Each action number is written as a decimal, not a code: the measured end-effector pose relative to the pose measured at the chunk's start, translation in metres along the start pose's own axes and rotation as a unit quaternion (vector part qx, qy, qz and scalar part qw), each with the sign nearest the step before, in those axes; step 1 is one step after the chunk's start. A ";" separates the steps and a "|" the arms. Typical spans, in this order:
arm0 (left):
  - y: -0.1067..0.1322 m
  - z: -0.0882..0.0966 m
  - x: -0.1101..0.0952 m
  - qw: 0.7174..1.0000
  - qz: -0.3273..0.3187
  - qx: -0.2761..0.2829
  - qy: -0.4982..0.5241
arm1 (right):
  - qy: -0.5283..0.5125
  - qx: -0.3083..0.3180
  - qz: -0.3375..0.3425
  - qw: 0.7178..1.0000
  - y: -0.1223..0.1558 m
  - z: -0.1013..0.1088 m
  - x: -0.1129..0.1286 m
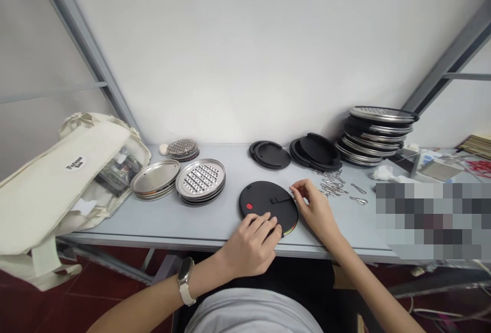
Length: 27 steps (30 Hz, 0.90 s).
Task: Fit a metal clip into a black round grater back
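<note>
- Left hand [251,241] rests open, fingers slightly spread, on the near edge of the black round disc [264,202].
- Right hand [314,213] is narrowly pinched, its fingertips [295,187] at the disc's right rim; anything held is too small to tell.
- The disc lies near the front edge of the grey table [215,225], with loose metal clips [332,184] just right and perforated steel plates [200,179] left.

Bright, even light, soft shadows, edges bent by distortion
</note>
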<state>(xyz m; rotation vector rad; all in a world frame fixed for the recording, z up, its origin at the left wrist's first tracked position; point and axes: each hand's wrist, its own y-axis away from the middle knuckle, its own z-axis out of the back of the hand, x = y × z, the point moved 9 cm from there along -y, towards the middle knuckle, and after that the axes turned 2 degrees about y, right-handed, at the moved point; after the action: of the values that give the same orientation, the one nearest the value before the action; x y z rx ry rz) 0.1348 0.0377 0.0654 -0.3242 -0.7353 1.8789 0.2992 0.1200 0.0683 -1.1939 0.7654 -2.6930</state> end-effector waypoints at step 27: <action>0.000 -0.009 -0.013 0.991 -0.057 0.040 -0.116 | -0.001 0.057 0.012 0.998 0.002 -0.011 -0.001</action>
<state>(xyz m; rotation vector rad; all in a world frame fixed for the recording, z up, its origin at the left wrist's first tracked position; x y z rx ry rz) 0.1448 0.0286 0.0568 -0.0121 -0.8146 1.8504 0.2915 0.1231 0.0609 -1.1522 0.6132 -2.6756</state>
